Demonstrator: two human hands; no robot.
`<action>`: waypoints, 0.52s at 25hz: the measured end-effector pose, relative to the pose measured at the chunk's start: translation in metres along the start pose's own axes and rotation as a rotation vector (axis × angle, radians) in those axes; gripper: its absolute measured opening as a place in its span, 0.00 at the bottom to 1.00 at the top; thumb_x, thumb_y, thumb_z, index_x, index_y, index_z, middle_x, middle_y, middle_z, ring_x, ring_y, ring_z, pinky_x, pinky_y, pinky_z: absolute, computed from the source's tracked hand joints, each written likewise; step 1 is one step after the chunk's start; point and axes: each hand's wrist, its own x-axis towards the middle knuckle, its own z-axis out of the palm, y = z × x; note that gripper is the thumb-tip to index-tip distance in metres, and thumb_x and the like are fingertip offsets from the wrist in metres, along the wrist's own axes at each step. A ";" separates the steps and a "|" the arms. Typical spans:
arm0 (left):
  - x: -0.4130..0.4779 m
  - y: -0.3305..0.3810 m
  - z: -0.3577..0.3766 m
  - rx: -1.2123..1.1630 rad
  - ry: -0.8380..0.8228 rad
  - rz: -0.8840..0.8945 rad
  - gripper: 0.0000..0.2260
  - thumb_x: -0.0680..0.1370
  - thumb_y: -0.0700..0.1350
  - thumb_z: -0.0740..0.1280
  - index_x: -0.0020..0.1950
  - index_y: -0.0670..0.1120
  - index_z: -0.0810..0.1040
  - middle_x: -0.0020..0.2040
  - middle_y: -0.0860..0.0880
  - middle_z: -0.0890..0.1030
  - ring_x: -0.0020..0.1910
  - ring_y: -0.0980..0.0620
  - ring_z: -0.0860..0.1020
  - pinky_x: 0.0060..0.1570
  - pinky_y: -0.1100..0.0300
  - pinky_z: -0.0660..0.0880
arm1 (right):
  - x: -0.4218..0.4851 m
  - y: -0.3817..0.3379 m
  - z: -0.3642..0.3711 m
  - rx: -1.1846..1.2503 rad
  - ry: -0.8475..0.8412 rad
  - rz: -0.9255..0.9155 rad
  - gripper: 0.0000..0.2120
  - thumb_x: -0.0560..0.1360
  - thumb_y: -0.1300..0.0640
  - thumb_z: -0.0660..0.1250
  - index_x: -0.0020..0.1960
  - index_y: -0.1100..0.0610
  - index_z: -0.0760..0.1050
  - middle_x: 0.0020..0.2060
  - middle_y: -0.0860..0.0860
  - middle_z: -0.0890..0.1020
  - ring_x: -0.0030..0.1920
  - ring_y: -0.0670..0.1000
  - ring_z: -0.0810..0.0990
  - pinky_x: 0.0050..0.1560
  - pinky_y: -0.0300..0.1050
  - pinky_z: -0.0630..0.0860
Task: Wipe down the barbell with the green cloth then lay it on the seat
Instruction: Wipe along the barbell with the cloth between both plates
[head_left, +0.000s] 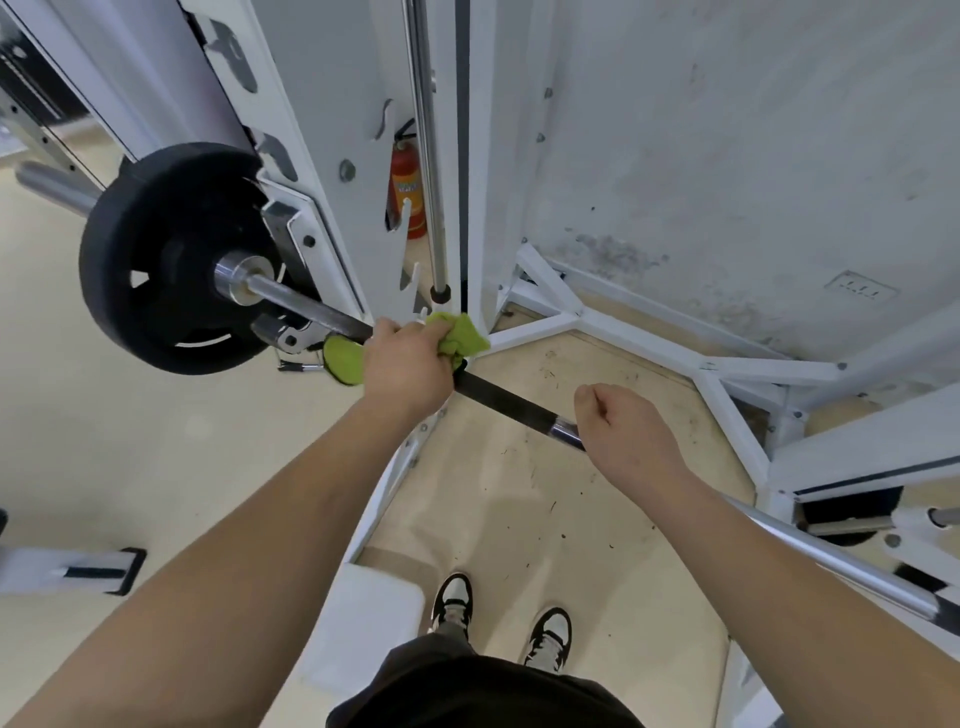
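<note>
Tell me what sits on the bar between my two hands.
Nothing: in the head view, only a bare dark stretch of the barbell runs between the left hand, clutching the green cloth, and the right hand.

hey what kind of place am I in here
Most likely a gym: a barbell loaded with a black weight plate sits in a white steel rack, and a red fire extinguisher stands against the wall.

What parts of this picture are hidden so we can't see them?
Head view only:
- Barbell under the green cloth: covered by the left hand.
- Bar beneath the right hand and forearm.
- Fire extinguisher label: too small to read.
- Barbell's far right end: cut off by the edge.
</note>
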 end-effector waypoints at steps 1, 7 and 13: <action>0.002 0.013 0.001 0.092 -0.063 0.012 0.12 0.77 0.46 0.61 0.58 0.54 0.77 0.48 0.49 0.82 0.53 0.42 0.70 0.52 0.49 0.68 | -0.001 0.002 -0.004 0.010 0.016 0.021 0.23 0.85 0.48 0.52 0.33 0.55 0.66 0.31 0.51 0.72 0.31 0.51 0.70 0.33 0.47 0.67; -0.059 0.110 0.028 -0.051 -0.278 0.581 0.16 0.77 0.46 0.64 0.65 0.55 0.74 0.50 0.51 0.81 0.54 0.43 0.75 0.53 0.49 0.69 | 0.000 0.019 -0.016 0.053 0.100 0.100 0.23 0.86 0.49 0.54 0.33 0.54 0.68 0.30 0.52 0.75 0.33 0.52 0.73 0.32 0.47 0.65; -0.022 0.064 0.022 0.118 -0.015 0.223 0.18 0.80 0.48 0.60 0.69 0.54 0.73 0.48 0.47 0.83 0.53 0.41 0.77 0.51 0.50 0.68 | -0.002 0.036 -0.025 0.050 0.100 0.052 0.20 0.83 0.51 0.59 0.32 0.54 0.68 0.28 0.49 0.72 0.32 0.52 0.71 0.35 0.49 0.70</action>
